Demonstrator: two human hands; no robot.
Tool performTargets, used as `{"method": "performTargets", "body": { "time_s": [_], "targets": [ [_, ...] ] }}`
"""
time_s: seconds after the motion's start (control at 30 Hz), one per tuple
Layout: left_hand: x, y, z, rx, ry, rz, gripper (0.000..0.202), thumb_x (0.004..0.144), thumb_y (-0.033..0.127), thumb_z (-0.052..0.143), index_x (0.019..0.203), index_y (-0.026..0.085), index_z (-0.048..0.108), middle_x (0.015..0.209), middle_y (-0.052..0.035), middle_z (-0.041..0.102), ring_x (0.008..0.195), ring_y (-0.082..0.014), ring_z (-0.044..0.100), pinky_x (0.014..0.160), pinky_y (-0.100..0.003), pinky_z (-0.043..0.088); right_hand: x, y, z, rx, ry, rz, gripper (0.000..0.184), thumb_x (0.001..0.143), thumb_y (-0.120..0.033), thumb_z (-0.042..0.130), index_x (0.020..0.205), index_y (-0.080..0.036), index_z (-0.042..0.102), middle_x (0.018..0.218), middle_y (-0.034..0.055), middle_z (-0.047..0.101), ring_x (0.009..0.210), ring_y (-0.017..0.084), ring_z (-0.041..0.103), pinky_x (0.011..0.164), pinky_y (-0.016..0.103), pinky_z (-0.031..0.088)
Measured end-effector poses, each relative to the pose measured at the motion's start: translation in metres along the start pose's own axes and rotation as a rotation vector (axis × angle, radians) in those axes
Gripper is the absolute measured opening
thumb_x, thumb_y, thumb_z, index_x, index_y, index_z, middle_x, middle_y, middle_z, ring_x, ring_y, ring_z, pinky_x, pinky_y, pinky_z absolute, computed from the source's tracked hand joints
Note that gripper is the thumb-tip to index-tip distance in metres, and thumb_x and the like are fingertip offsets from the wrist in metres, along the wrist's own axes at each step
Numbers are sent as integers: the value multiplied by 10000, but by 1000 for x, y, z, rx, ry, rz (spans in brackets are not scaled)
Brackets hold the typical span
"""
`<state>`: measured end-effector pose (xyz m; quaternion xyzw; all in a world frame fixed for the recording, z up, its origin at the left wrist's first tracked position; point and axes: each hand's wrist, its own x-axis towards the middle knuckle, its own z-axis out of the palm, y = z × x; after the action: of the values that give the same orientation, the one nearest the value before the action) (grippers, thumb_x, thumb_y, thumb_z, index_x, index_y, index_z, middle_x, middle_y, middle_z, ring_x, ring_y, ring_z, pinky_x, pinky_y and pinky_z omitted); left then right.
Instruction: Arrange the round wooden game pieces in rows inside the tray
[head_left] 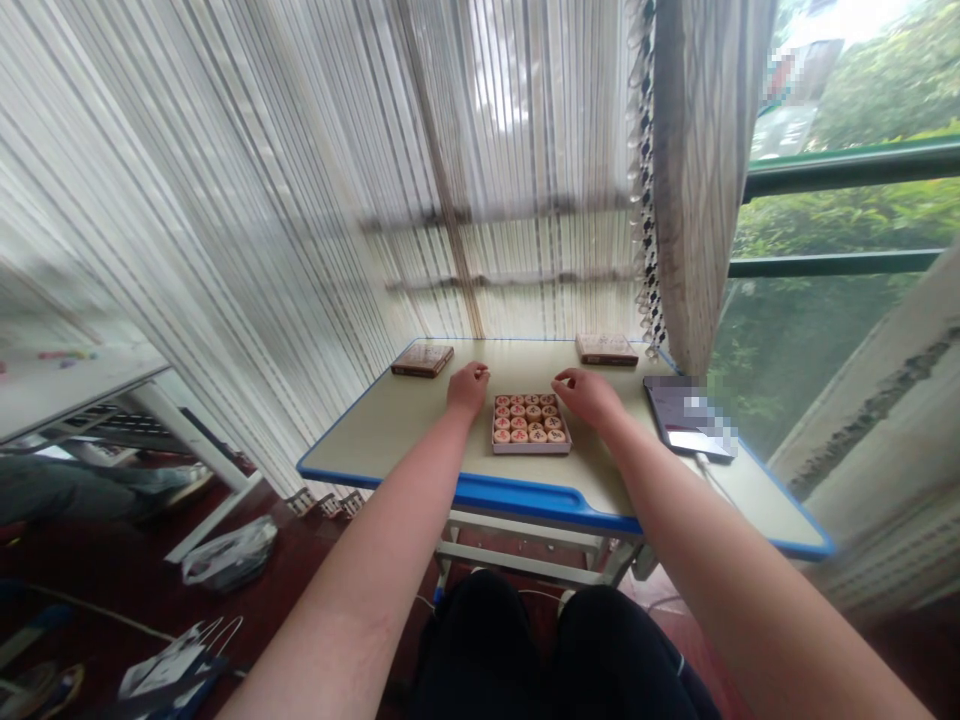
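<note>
A shallow box [531, 446] filled with several round wooden game pieces sits in the middle of a small blue-edged desk [525, 497]. My left hand [468, 388] rests on the desk just left of the box, fingers curled closed, with nothing visible in them. My right hand [589, 394] hovers at the box's upper right corner, fingers bent together above the pieces. Whether it pinches a piece I cannot make out.
A brown box lid [422, 359] lies at the far left of the desk, another flat box [607, 349] at the far right. A dark tablet [688, 430] lies at the right edge. Striped curtains hang behind. Bags [229, 553] lie on the floor left.
</note>
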<state>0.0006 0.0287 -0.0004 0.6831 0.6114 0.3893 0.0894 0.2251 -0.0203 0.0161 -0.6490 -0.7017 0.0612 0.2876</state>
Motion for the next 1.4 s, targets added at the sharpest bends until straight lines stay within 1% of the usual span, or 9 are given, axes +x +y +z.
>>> {"method": "performTargets", "body": {
  "time_s": [0.17,0.33,0.5,0.67,0.9,0.97,1.07,1.2,1.4],
  "targets": [
    [0,3,-1,-284,-64,-160,275,840,353,408,974,153,543,789,-60,681,566,-93,613,567,-207,462,-1,-1,-1,8,-16,13,349,803,-432,449,984,-201,640,851,61,669,720,157,572,588,235,359],
    [-2,5,-2,-278,-84,-134,326,851,425,351,977,179,523,759,-28,665,424,-66,555,431,-177,405,-5,-7,-6,2,-19,-26,433,836,-505,369,968,-199,645,917,79,671,778,175,582,607,240,362],
    [-2,6,-1,-333,-80,-104,291,850,390,373,1018,193,506,878,-30,649,514,-68,605,437,-157,413,-7,-12,-10,-3,-3,-60,484,862,-519,296,953,-196,645,968,88,664,870,191,579,654,241,363],
    [-4,9,-2,-336,-70,-58,281,792,340,502,1029,194,539,1014,-45,621,608,-79,628,491,-171,448,-10,-12,-10,-16,-26,-84,467,865,-497,306,894,-188,656,915,85,669,817,181,580,622,235,351],
    [-17,38,-13,-631,-131,9,722,698,268,652,1313,227,275,1115,-109,594,652,-89,619,482,-170,444,-10,-19,-7,100,77,-212,320,830,-403,436,967,-204,644,805,43,648,724,148,551,639,229,369],
    [-20,44,-15,-712,-202,12,680,676,303,676,1269,203,359,1105,-125,599,633,-96,617,464,-175,438,-9,-21,-5,153,145,-264,308,825,-391,447,971,-204,642,762,36,627,683,141,536,636,236,378],
    [-23,46,-16,-768,-285,4,497,638,363,697,1055,138,544,1037,-128,625,573,-101,608,420,-184,421,-9,-22,-4,220,210,-326,293,829,-370,446,967,-202,642,755,37,604,675,139,528,647,247,395],
    [-23,45,-14,-797,-292,-2,372,599,368,721,850,119,605,913,-94,649,553,-99,597,424,-195,429,-8,-21,-3,274,198,-359,264,815,-340,477,979,-220,645,764,35,579,676,138,525,653,262,416],
    [-23,46,-14,-956,-294,-25,358,558,332,747,807,100,634,788,-71,659,707,-139,617,645,-301,529,-5,-21,2,449,195,-386,286,801,-308,507,1056,-241,617,903,47,584,700,126,547,678,275,460]
  ]
}}
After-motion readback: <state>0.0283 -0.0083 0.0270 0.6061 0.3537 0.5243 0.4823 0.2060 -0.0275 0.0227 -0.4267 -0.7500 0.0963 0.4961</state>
